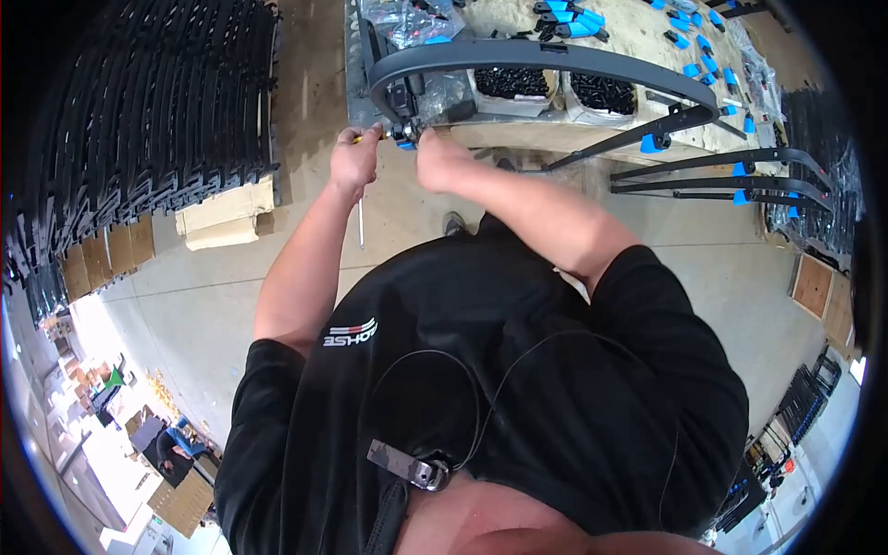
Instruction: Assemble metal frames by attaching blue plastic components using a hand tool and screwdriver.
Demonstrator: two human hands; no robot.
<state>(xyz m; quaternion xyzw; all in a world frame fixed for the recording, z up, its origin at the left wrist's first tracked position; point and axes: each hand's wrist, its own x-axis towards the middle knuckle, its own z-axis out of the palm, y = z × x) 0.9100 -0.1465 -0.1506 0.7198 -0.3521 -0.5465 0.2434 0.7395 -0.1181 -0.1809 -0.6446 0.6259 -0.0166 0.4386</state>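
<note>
A large black curved metal frame (pixel 546 57) arches over the bench's near edge, with a dark bracket and bolt joint (pixel 404 129) at its lower left end. Just left of that joint, my left hand (pixel 353 165) is closed around a hand tool; a bit of yellow shows at the fingers, and a thin silver shaft (pixel 361 222) sticks out below. The tool's exact kind is not clear. My right hand (pixel 438 163) presses against the joint from the right, its fingers closed and partly hidden, so what they pinch cannot be made out.
The workbench (pixel 638 139) holds boxes of small black parts (pixel 603 94) and several black-and-blue pieces (pixel 569 18). More black frames (pixel 721 180) lean at the right. Tall stacks of black frames (pixel 157 102) stand left, beside cardboard (pixel 227 217). A person (pixel 171 449) is far off, lower left.
</note>
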